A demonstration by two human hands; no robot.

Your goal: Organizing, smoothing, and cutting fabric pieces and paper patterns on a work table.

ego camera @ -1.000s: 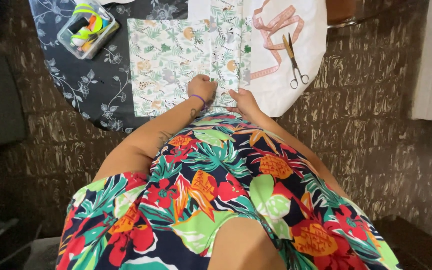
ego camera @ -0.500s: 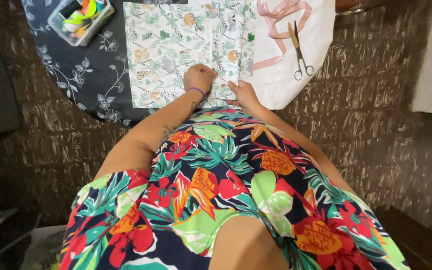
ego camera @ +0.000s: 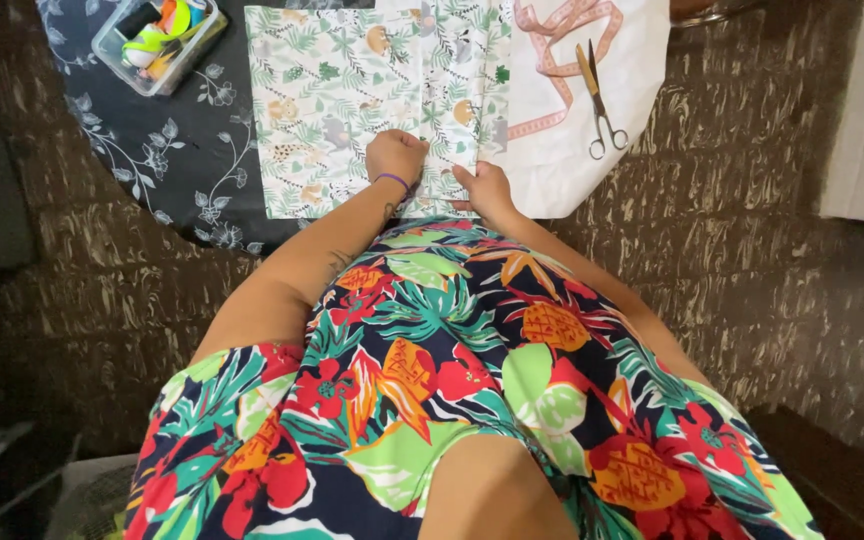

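We look down past a bright tropical-print dress at the printed fabric (ego camera: 352,110), a pale cotton-looking piece with leaves and small animals, which lies spread flat on the dark floral cloth (ego camera: 162,165) covering the counter. Our left hand (ego camera: 396,157) rests knuckles-up on the fabric's near edge, fingers curled down against the cloth, a thin purple band at the wrist. Our right hand (ego camera: 484,186) sits just beside it, thumb and fingers closed in a pinch on a folded strip of the same fabric (how much of the fold they hold we cannot tell, since the fingertips are tucked under).

We judge the fabric light, thin and limp. It will slide easily over the cloth below and crease wherever pressed, so it wants a flat palm to pin it and a pinch at the edge or fold line to shift it.

To the right lies a white sheet (ego camera: 592,170), carrying a pink measuring tape (ego camera: 552,60) in loose loops and a pair of scissors (ego camera: 600,98), blades shut. At the far left stands a clear plastic box (ego camera: 157,40) of bright sewing bits.
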